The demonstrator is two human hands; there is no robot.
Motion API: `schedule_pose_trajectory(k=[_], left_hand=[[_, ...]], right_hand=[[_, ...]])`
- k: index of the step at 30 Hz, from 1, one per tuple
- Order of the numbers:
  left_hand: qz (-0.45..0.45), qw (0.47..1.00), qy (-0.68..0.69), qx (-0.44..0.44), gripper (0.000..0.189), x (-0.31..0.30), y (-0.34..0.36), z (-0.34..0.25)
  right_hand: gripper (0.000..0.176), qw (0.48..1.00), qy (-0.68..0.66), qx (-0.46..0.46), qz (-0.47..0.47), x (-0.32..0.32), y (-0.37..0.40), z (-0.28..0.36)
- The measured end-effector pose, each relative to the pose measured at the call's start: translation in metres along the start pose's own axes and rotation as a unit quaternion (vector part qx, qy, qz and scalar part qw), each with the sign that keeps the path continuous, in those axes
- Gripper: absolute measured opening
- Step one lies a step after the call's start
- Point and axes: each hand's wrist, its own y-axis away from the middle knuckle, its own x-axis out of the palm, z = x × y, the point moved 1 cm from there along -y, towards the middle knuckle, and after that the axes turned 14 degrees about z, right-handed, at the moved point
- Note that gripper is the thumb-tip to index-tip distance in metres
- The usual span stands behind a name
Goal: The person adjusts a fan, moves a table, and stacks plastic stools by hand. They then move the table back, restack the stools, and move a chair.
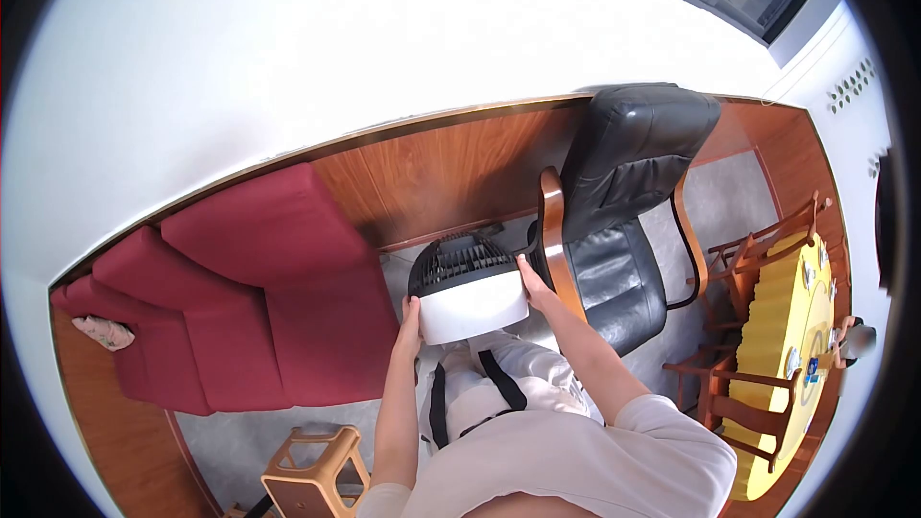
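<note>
Left hand (411, 318) and right hand (534, 286) clasp the fan (472, 299).

Matt plastic fan (468, 290), glossy leather-like chair (624, 201).

Surroundings: seating, stool and dining set logged.
A red sofa (259, 307) is set against the wood-panelled wall (432, 168), with a floral cushion (104, 331) at its left end. A black leather armchair (624, 192) with wooden armrests is placed near the sofa's right end. A small wooden stool (312, 475) is seen on the grey floor (221, 432). A yellow table (777, 326) ringed by wooden chairs (743, 408) is located far right.
</note>
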Motion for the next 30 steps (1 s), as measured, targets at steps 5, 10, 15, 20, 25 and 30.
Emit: schedule_pose_trajectory(k=[5,10,15,20,25,30], left_hand=[[0.006,0.999,-0.014,0.039,0.071,-0.006,-0.014,-0.002],[-0.008,0.999,-0.046,0.021,0.074,-0.004,-0.023,-0.026],[-0.028,0.997,-0.068,0.019,0.073,0.0,-0.028,-0.049],[-0.042,0.995,-0.074,0.057,0.069,-0.009,-0.043,-0.04],[-0.052,0.991,-0.081,0.098,0.063,-0.001,-0.035,-0.035],[-0.141,0.973,-0.105,0.147,0.057,0.024,0.003,-0.022]], right_hand=[[0.059,0.999,0.005,-0.009,-0.05,0.019,0.011,0.017],[0.058,0.998,0.017,-0.006,-0.056,0.033,0.014,0.04],[0.065,0.999,0.025,0.001,-0.036,0.032,0.0,0.056],[0.068,0.997,0.043,0.001,-0.059,0.024,-0.017,0.047],[0.066,0.992,0.102,-0.017,-0.07,0.008,-0.028,0.038],[0.057,0.987,0.128,-0.059,-0.072,0.023,0.015,0.03]])
